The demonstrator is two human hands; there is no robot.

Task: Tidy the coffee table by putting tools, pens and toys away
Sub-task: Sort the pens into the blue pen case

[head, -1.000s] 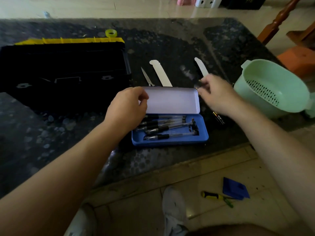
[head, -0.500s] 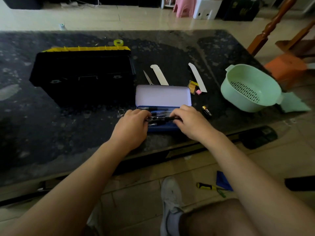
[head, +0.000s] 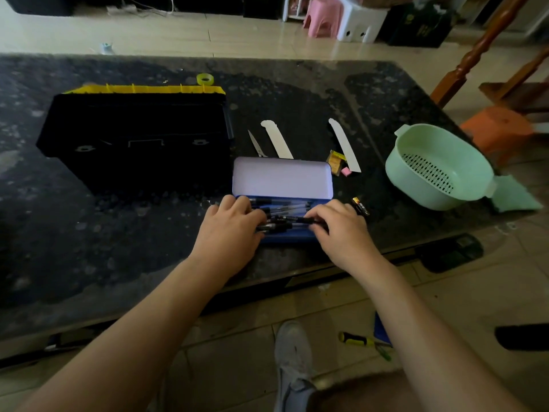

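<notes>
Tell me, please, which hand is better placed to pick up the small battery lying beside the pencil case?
The right hand, probably: the battery lies just past its knuckles at the right end of the pencil case, whereas the left hand rests at the case's left end.

Table (head: 118, 263): dark, speckled stone top.
Left: black toolbox (head: 136, 138), tape roll (head: 205, 79) behind it.
Middle: open pencil case (head: 282, 179), scissors (head: 256, 144), 2 white strips (head: 277, 139).
Right: green colander (head: 436, 168), battery (head: 360, 206).
</notes>
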